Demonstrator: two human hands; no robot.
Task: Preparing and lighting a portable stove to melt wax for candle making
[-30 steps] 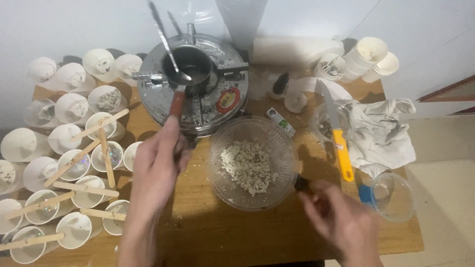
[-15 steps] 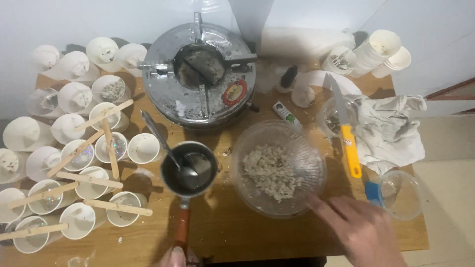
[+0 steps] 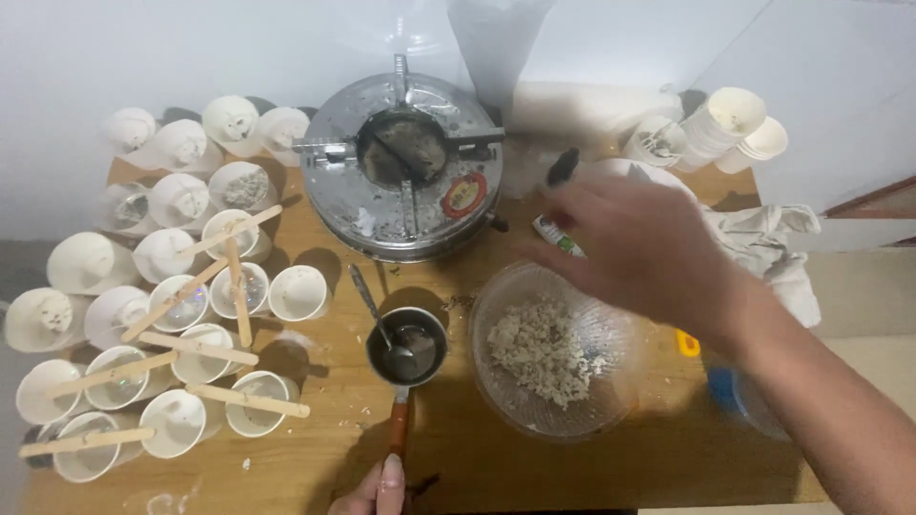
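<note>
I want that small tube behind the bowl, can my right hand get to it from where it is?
Probably yes: the right hand hovers over the glass bowl, fingertips beside the small tube, nothing between.

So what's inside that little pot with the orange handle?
A metal spoon rests in the little pot, its bowl sitting in a dark liquid at the bottom. The spoon's bowl covers part of the liquid, so what lies beneath it cannot be seen. The left hand holds the handle.

One round stove, one small pot with one spoon, one glass bowl, two hands.
</note>
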